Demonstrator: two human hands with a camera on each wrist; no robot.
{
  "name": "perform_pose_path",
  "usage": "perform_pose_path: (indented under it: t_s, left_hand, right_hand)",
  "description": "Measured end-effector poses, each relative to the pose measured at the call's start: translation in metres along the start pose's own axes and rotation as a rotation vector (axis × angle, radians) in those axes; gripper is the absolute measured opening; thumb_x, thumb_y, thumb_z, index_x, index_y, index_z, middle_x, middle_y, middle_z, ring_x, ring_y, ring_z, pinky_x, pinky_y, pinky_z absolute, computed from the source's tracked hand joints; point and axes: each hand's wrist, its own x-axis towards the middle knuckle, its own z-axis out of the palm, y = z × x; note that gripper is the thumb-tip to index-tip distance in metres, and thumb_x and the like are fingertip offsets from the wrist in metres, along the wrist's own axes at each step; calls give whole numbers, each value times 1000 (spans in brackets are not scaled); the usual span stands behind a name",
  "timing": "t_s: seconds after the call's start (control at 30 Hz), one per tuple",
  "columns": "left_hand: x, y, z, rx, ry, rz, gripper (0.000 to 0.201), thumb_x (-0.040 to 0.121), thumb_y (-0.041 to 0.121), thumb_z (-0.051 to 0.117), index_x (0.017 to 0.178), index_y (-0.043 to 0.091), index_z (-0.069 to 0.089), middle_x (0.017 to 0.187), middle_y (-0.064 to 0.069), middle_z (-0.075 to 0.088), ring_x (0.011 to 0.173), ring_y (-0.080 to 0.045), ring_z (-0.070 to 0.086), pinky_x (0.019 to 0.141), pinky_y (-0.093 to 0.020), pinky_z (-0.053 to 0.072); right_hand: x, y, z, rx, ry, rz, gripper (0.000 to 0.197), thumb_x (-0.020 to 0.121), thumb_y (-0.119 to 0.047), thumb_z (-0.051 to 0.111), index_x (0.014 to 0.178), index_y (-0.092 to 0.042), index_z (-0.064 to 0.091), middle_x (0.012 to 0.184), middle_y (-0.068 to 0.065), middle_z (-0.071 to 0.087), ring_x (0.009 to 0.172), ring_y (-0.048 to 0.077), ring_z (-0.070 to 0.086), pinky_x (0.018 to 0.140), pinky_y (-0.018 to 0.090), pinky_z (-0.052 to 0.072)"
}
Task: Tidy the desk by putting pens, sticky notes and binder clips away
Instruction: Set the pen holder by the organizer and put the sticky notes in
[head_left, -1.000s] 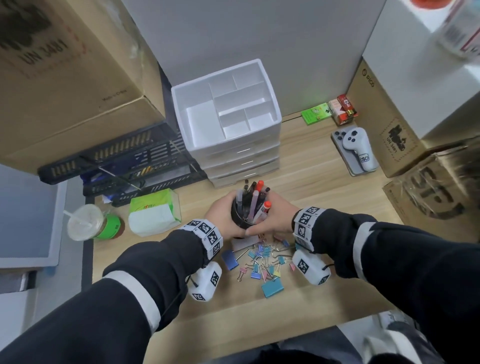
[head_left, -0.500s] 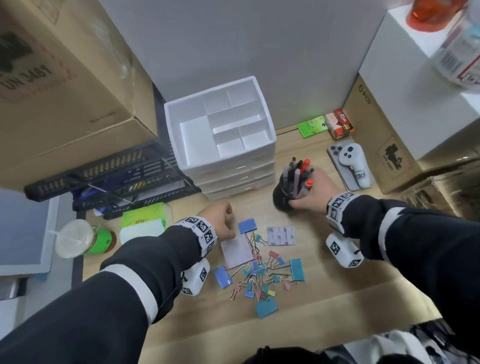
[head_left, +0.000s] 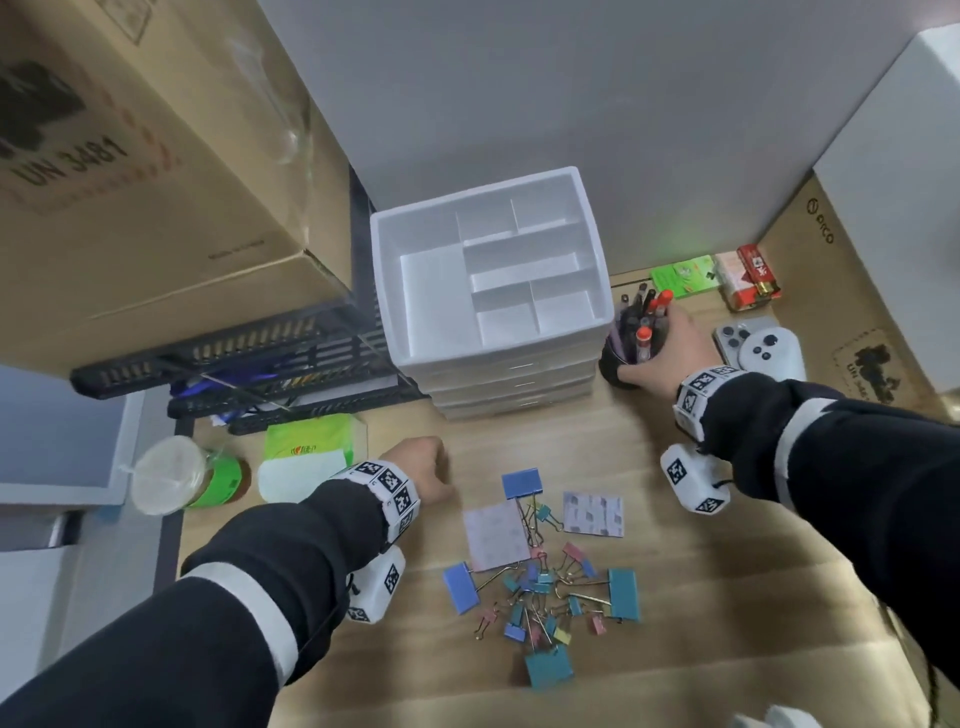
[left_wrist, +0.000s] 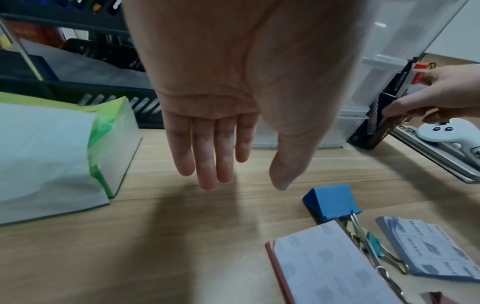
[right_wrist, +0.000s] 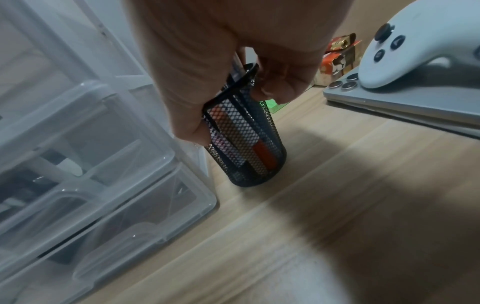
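A black mesh pen cup (head_left: 618, 358) full of pens stands just right of the white drawer organiser (head_left: 410, 291), its base at the desk. My right hand (head_left: 667, 353) grips it near the rim; in the right wrist view the thumb and fingers of this hand (right_wrist: 233, 111) curl round the pen cup (right_wrist: 249, 148). My left hand (head_left: 428, 470) hovers over bare desk, holding nothing, its fingers (left_wrist: 207, 164) straight. Several coloured binder clips (head_left: 540, 597) lie in a heap near the front edge. Two sticky note pads (head_left: 493, 535) (head_left: 592, 514) lie beside them, with a blue clip (left_wrist: 332, 201) close by.
A tissue pack (head_left: 306, 457) and a lidded green cup (head_left: 182, 478) sit left of my left hand. Black trays (head_left: 234, 358) and cardboard boxes fill the left. A white controller (head_left: 769, 353) on a phone, a green card and battery packs (head_left: 753, 280) lie at the back right.
My right hand carried the pen cup from the desk's middle to the right side of the drawer organiser. My left hand let go of it and drew back left, uncovering the notes and clips.
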Motion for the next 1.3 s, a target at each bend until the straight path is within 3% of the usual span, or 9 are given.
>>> perform_pose_path:
  t_s: [0.17,0.33,0.43,0.5,0.57,0.7,0.9,1.17,1.3]
  left_hand:
    - [2,-2,2,-28,-11,-7,40,82,36,75,114,17,60,116,-3,61,104,-22,59,77,-24,42]
    - [-1,-3,6,-43,1,-6,41,78,35,77,111,18,61,116,-3,63,104,-22,60,82,-26,47]
    - [-8,-3,10,-61,6,2,45,75,37,80,111,19,60,113,-2,63,102,-21,60,84,-28,50]
    - [-13,-3,14,-63,12,13,48,74,38,81,113,19,60,113,-1,63,101,-21,60,85,-30,51]
    - [-17,0,20,-51,3,41,51,75,39,80,117,17,59,115,-2,63,102,-21,60,87,-32,51]
    - [-26,7,38,-25,-18,103,62,74,45,80,124,16,55,118,-2,61,104,-22,59,92,-36,51]
    - [-29,23,68,17,61,159,84,66,52,84,130,15,45,120,-5,57,106,-25,56,91,-38,50]
    - [-30,34,103,101,175,141,89,62,57,86,129,16,43,127,-5,51,116,-27,48,99,-41,47]
    - [-31,32,101,113,163,118,81,65,58,82,127,17,51,125,-6,49,117,-27,45,98,-41,47]
  right_hand:
    - [10,-4,0,92,22,10,109,41,-46,85,136,-19,40,127,6,56,110,23,60,101,41,51]
    - [7,1,6,161,119,141,134,47,-35,93,152,-15,12,149,14,39,135,30,45,111,44,40]
    - [-9,6,8,-51,42,306,95,70,-26,83,144,2,32,136,22,51,123,36,54,91,39,49]
    - [-27,10,14,-183,-167,337,66,70,-27,80,125,1,56,113,18,65,100,35,64,84,39,56]
    - [-46,17,24,-275,-355,243,47,66,-27,82,104,-8,63,100,10,67,90,29,65,82,38,57]
    - [-84,25,52,-389,-518,-34,47,65,-31,84,103,-20,59,104,0,60,90,19,61,81,33,55]
    - [-120,35,88,-545,-439,-269,63,59,-41,86,109,-27,50,104,-4,53,95,18,52,85,37,52]
    - [-137,44,97,-571,-426,-234,46,66,-47,83,96,-27,55,100,-3,48,95,18,49,87,36,51]
    - [-141,43,94,-485,-436,-205,39,69,-38,82,90,-24,53,97,-4,49,84,17,56,77,34,54]
